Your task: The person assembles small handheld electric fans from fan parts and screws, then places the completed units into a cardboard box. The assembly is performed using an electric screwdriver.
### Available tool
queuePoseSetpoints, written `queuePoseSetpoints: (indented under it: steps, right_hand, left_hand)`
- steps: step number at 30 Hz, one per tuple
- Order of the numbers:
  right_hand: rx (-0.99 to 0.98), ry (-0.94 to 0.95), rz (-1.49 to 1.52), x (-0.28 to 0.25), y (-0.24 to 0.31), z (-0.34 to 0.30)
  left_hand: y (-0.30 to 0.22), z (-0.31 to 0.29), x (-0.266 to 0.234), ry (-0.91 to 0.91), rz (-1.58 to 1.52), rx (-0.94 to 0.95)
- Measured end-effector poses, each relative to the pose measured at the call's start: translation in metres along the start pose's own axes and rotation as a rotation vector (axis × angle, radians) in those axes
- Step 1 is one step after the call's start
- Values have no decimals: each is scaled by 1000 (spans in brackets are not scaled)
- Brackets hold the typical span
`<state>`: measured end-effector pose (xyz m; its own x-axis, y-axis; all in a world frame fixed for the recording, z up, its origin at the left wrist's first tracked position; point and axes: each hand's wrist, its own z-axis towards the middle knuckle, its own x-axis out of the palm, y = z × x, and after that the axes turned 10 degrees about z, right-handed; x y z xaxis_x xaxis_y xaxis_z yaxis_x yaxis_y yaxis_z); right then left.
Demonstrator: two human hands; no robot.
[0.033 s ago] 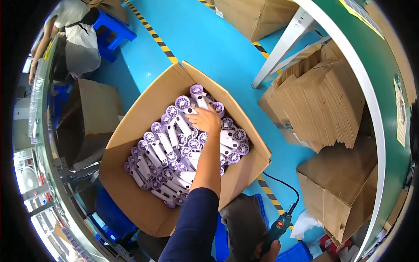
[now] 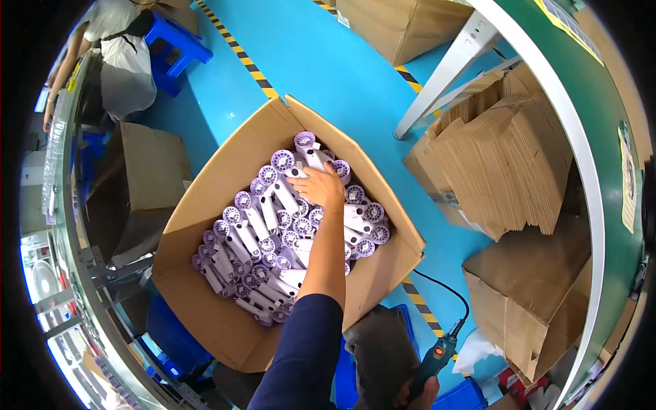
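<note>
head view: the left grip (image 2: 321, 186), a bare hand below a navy sleeve (image 2: 301, 348), lies back upward inside a big open carton (image 2: 198, 304), its fingers over white handles; whether they close round one, i cannot tell. just beyond the fingertips is one handheld device (image 2: 309, 149), lying on the heap in the carton, with its round purple head toward the top of the picture, a little left, and its long axis slanting down to the right. at the left of the heap, most of the similar devices (image 2: 251, 239) lie roughly parallel, heads to the upper left and handles to the lower right; a few at the bottom are turned about, heads to the lower right, and some right of the forearm point their heads rightward. i make out well over twenty heads, but overlap hides the exact number. the right grip (image 2: 425, 395), low in the picture, is wrapped round one green power tool (image 2: 437, 355), long axis rising to the right, with one black cord (image 2: 465, 301) leaving its upper end. right of the carton stand one stack of flattened cartons (image 2: 506, 157), one brown carton (image 2: 529, 294) below it and one green tabletop (image 2: 601, 96); to the upper left is one blue stool (image 2: 176, 44).
</note>
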<state>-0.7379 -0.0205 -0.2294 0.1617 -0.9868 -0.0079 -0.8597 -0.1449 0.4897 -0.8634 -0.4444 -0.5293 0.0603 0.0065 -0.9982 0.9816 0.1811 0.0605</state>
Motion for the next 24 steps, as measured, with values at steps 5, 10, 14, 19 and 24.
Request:
queuePoseSetpoints:
  steps: [5,10,14,19,24]
  right_hand:
    - [65,-113,-33,5,4,2]
    - [25,173,104,-7,-21,6]
    - [-18,-25,176,8,3,-2]
    - [-48,180,77,9,-11,-9]
    - [-71,291,55,14,-28,-14]
  left_hand:
    - [-1,10,12,15,-129,-73]
    - [107,14,42,48,-603,-100]
    - [169,-95,7,-87,-590,126]
    - [359,-106,21,-84,-407,-339]
    - [386,-90,25,-15,-548,-994]
